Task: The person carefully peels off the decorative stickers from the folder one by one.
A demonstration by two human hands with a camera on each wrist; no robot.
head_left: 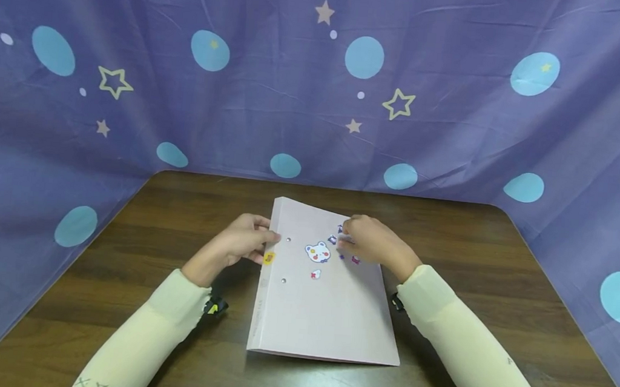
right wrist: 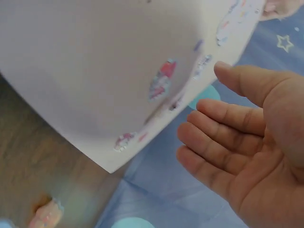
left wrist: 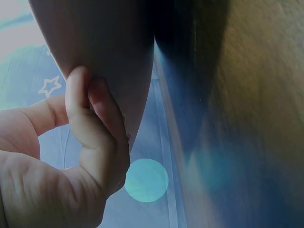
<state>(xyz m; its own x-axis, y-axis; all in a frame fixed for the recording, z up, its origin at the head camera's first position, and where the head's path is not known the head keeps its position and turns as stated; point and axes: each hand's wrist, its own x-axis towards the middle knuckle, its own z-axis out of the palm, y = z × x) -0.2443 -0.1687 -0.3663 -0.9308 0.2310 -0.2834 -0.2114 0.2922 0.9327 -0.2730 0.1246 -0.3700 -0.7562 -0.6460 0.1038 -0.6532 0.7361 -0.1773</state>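
Note:
A pale pinkish-white binder [head_left: 327, 322] with a narrow spine, two metal rivets and cartoon stickers lies tilted, its spine side raised. My left hand [head_left: 235, 239] grips the spine, thumb on the front cover and fingers behind. In the left wrist view, the curled fingers [left wrist: 88, 123] of that hand hold the binder's edge [left wrist: 104, 38]. Over the upper right of the cover is my right hand [head_left: 374, 241], beside several small stickers. The right wrist view shows this hand [right wrist: 251, 137] with loosely extended fingers, holding nothing, near the stickered cover [right wrist: 85, 71].
The binder is over a dark brown wooden table [head_left: 134, 277]. A purple-blue cloth [head_left: 272, 123] with stars and light-blue dots hangs behind and at both sides. A bear-face sticker [head_left: 318, 252] is near the cover's middle, a yellow label [head_left: 268, 258] on the spine.

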